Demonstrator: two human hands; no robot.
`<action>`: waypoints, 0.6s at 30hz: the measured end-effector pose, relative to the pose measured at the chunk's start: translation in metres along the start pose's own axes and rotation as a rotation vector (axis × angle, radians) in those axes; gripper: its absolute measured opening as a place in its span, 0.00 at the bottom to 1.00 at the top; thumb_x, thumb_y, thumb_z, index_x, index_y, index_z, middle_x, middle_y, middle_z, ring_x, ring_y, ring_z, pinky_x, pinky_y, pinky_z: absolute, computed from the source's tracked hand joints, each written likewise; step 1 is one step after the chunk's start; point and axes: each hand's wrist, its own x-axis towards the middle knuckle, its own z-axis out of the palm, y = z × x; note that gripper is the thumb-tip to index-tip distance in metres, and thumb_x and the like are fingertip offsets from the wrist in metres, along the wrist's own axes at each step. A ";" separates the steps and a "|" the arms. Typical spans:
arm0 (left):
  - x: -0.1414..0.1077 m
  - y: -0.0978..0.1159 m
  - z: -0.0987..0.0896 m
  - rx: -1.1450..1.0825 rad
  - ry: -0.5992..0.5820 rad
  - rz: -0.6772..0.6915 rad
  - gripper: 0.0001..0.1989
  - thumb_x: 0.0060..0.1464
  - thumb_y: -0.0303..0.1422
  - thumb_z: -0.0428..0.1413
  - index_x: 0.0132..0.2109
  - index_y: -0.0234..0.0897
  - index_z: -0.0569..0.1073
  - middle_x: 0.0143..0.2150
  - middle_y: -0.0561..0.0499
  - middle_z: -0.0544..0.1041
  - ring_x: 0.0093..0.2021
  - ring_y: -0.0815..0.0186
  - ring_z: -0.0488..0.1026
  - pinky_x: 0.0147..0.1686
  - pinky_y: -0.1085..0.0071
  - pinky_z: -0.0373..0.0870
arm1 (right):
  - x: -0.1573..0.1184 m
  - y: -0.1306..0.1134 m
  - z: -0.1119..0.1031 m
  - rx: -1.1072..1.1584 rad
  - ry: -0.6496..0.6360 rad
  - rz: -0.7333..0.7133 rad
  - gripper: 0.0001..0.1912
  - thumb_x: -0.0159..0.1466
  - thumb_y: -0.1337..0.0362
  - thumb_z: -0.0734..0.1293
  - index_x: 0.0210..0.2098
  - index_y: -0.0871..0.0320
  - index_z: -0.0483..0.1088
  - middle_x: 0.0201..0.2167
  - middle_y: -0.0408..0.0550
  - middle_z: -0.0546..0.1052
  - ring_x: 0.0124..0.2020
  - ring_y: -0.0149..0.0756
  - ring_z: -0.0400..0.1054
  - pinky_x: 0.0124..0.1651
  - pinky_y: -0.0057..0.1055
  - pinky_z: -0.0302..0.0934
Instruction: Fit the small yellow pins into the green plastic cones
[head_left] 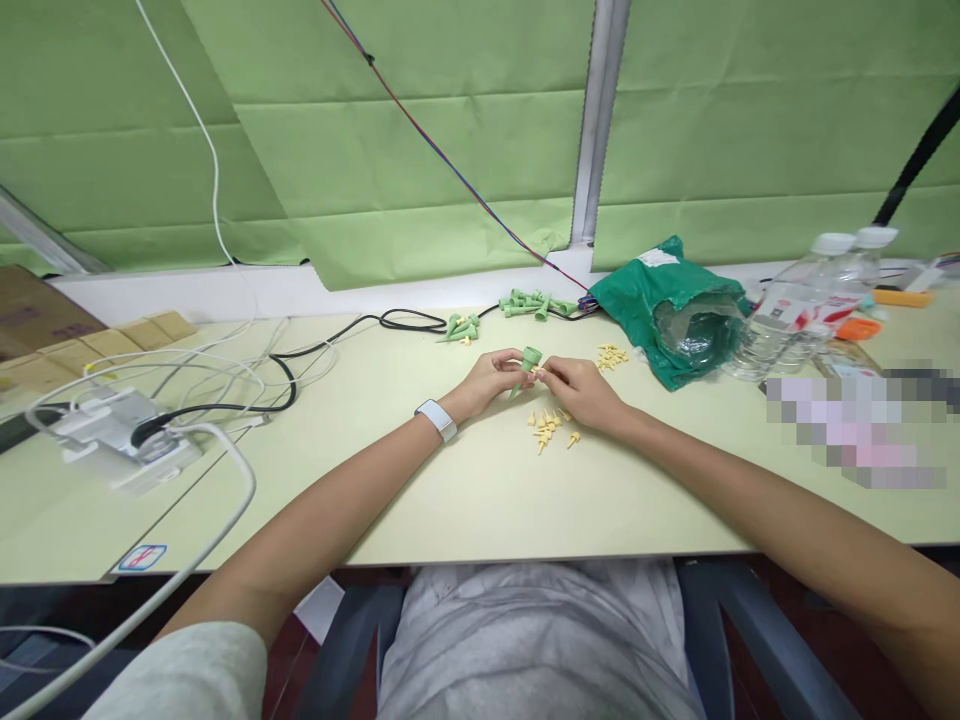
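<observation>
Over the middle of the table, my left hand (493, 384) is closed around a green cone-shaped piece (531, 357), its wide end up and its narrow tip pointing down. My right hand (579, 390) meets it there, thumb and finger pinching a small yellow peg (535, 371) against the green piece's side. How far the peg sits in the piece is hidden by the fingers. Just below the hands lie several loose yellow pegs (549, 427). Another group of yellow pegs (613, 356) rests beyond my right hand.
Green cones (536, 304) are heaped by the wall, with a smaller cluster (461, 328) to their left. A green plastic bag (671, 310) and clear bottles (799, 305) stand at right. At left are a power strip (124, 435), tangled cables and a cardboard box (45, 320).
</observation>
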 end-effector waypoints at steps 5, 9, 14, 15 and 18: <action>-0.002 0.003 0.002 0.062 0.015 0.000 0.16 0.44 0.33 0.71 0.39 0.34 0.78 0.37 0.48 0.81 0.38 0.64 0.78 0.45 0.66 0.69 | 0.001 0.004 0.002 0.190 -0.068 0.150 0.18 0.69 0.53 0.62 0.27 0.56 0.69 0.20 0.40 0.71 0.24 0.32 0.60 0.31 0.31 0.52; -0.001 0.001 0.001 0.116 0.035 0.019 0.16 0.43 0.34 0.72 0.39 0.34 0.78 0.37 0.49 0.81 0.38 0.64 0.77 0.43 0.66 0.68 | 0.001 0.009 0.005 0.302 -0.082 0.193 0.18 0.68 0.51 0.63 0.27 0.56 0.69 0.19 0.40 0.70 0.21 0.31 0.58 0.28 0.31 0.51; -0.001 0.001 0.001 0.150 0.048 0.027 0.18 0.43 0.37 0.72 0.40 0.35 0.78 0.34 0.50 0.80 0.35 0.65 0.75 0.39 0.67 0.67 | 0.000 0.008 0.006 0.244 -0.057 0.179 0.19 0.68 0.51 0.63 0.26 0.56 0.69 0.19 0.40 0.70 0.22 0.32 0.59 0.30 0.31 0.51; -0.001 0.002 0.001 0.148 0.042 0.025 0.18 0.43 0.37 0.72 0.40 0.35 0.78 0.34 0.50 0.80 0.35 0.64 0.76 0.39 0.67 0.67 | 0.000 0.007 0.005 0.195 -0.044 0.162 0.19 0.68 0.52 0.63 0.26 0.56 0.69 0.19 0.40 0.70 0.23 0.32 0.59 0.30 0.31 0.51; -0.002 0.003 0.003 0.187 0.046 0.022 0.19 0.44 0.39 0.71 0.41 0.34 0.78 0.34 0.49 0.80 0.36 0.63 0.76 0.39 0.66 0.67 | 0.001 0.006 0.004 0.059 -0.012 0.114 0.19 0.69 0.53 0.62 0.26 0.56 0.67 0.20 0.40 0.68 0.25 0.33 0.59 0.32 0.31 0.49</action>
